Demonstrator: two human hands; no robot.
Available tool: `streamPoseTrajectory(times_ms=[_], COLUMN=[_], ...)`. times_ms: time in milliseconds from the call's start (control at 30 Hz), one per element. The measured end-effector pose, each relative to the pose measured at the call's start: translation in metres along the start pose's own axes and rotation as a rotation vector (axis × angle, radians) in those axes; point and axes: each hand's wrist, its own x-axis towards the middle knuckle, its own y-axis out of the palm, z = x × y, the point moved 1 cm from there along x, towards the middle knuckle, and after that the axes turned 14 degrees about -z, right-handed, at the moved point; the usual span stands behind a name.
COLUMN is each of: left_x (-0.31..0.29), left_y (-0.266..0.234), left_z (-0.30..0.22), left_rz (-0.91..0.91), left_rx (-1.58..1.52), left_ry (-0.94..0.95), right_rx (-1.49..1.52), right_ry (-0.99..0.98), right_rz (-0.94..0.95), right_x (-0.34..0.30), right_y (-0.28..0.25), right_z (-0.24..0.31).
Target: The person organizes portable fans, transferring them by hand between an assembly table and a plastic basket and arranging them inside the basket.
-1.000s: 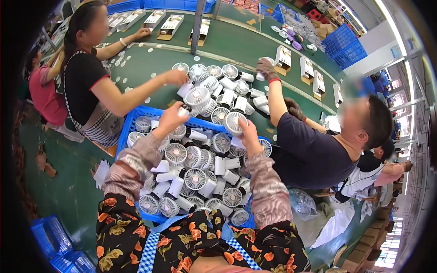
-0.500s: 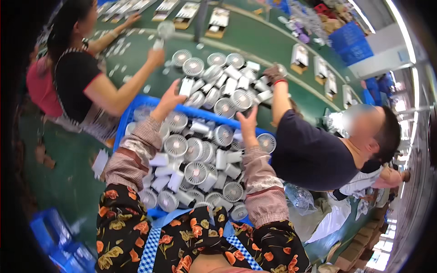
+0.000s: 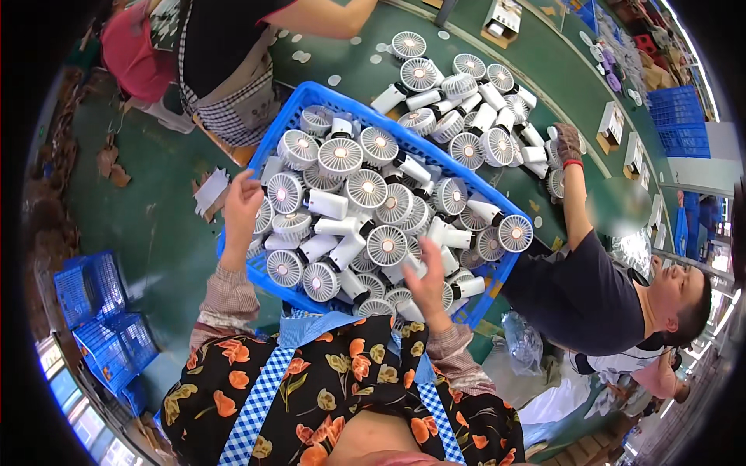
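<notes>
A blue plastic crate (image 3: 423, 146) in front of me is heaped with white handheld fans (image 3: 366, 189), each with a round grille and a stubby handle. My left hand (image 3: 243, 203) is at the crate's left side with its fingers apart, holding nothing. Over the near right part of the heap, my right hand (image 3: 427, 281) has its fingers spread. It is close above the fans; whether it touches one I cannot tell. Beyond the far rim, a pile of similar fans (image 3: 465, 116) lies on the green work surface.
A co-worker in a dark shirt (image 3: 583, 291) on the right reaches a gloved hand (image 3: 568, 143) to the pile's right end. Another person (image 3: 233, 58) stands at the far left. Blue crates (image 3: 116, 342) sit low on the left; open boxes (image 3: 611, 124) line the far belt.
Both my hands have drawn back from the crate's far edge, the left to its left side, the right over the near fans. My view has shifted; the crate appears more turned.
</notes>
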Motion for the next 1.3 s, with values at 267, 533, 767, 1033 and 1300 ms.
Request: streamPoseTrajectory(times_ms=[267,533,767,1033,1300], left_x=[-0.058,-0.059,-0.063,-0.08,-0.062], left_y=[-0.002,0.081,0.091,0.102,0.113], left_z=[-0.013,-0.011,-0.015,-0.007,-0.006], left_rz=[0.163,0.48,0.441,0.317,0.474], left_rx=[0.34,0.714,0.832,0.82,0.811], left_ry=[0.496,0.915,1.084,1.179,1.21], right_rx=[0.33,0.746,0.467,0.347,-0.003], right_ry=[0.56,0.71,0.679,0.546,0.371], right_rz=[0.295,0.265,0.1,0.097,0.352], right_x=[-0.078,-0.046,-0.044,-0.04,-0.04], right_y=[0.035,0.102,0.132,0.131,0.07], right_z=[-0.013,0.015,0.014,0.006,-0.005])
